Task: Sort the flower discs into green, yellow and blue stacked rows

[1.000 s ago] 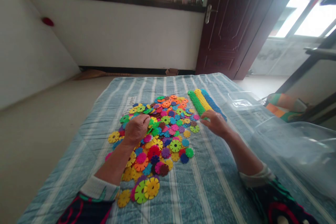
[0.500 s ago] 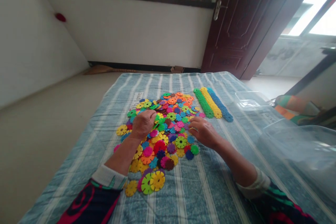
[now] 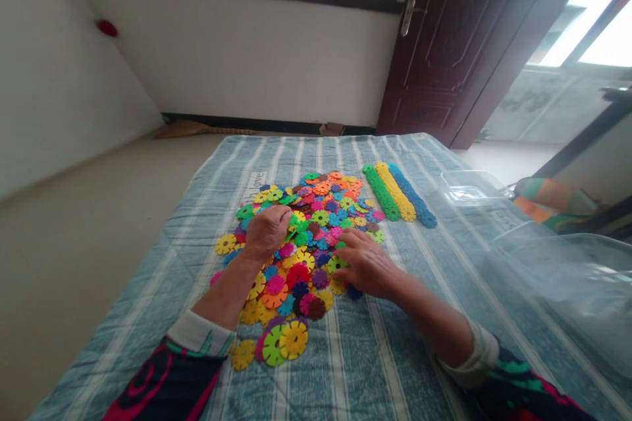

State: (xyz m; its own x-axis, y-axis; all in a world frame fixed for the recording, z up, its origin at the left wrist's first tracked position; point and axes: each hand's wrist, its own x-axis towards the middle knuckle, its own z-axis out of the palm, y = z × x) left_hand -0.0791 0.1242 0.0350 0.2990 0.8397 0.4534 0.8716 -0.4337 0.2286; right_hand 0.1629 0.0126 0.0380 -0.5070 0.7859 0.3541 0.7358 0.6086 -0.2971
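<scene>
A heap of flat plastic snowflake discs (image 3: 316,223) lies on a striped blue quilt (image 3: 380,355). The left hand (image 3: 268,231) rests on the heap's upper left, its grip curled and pressed together; the fingers are hidden, so whether it pinches a disc cannot be told. The right hand (image 3: 365,264) lies over the lower right edge, its grip spread across the discs. Beyond the heap run a green row (image 3: 381,193), a yellow row (image 3: 395,192) and a blue row (image 3: 412,196) of packed discs, with a clear plastic tub (image 3: 557,283) to the right. The discs look light, thin and stiff, likely to slide over one another; the notched rim seems the best place to take hold.
</scene>
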